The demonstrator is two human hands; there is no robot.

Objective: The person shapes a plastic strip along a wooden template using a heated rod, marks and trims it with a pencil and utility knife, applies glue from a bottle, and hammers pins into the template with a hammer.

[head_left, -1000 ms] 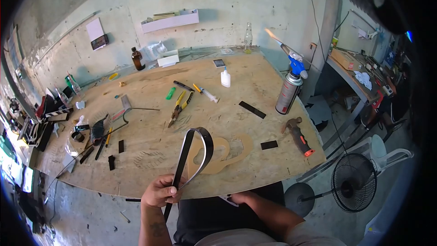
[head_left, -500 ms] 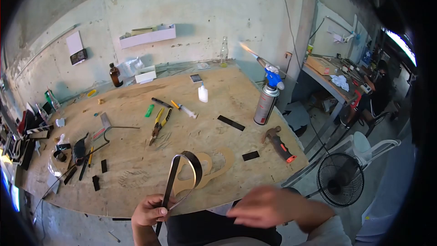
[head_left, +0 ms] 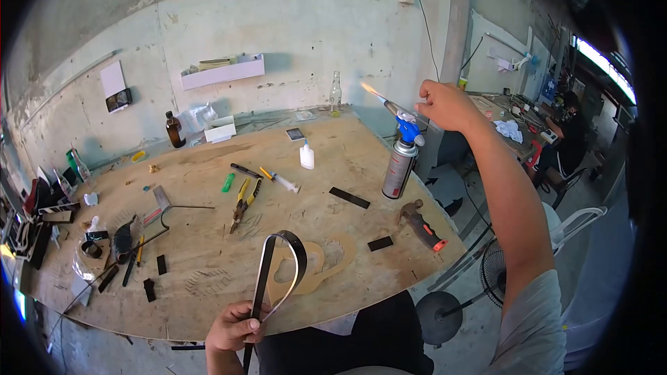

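My left hand [head_left: 233,330] is closed on a thin black strip [head_left: 300,257] bent into a teardrop loop. The loop stands up over the table's front edge, partly in front of a tan flat template [head_left: 340,253] with curved cut-outs. My right hand [head_left: 448,105] is raised at the far right, beside the blue head of a gas torch [head_left: 408,130]. Its fingers are partly bent, with a gap at the thumb, and nothing shows in them. The torch stands upright on its can [head_left: 399,170], and a flame [head_left: 369,89] burns from its nozzle toward the upper left.
On the wooden table [head_left: 194,201] lie a hammer [head_left: 422,226], yellow-handled pliers [head_left: 244,201], a syringe [head_left: 281,179], a white squeeze bottle [head_left: 307,156] and several black strips. Right of the table stands a fan [head_left: 493,272]. A person [head_left: 570,128] sits at another bench.
My right hand has risen from the table's front edge up to the torch's side. My left hand still holds the looped strip in about the same place. The view has shifted slightly.
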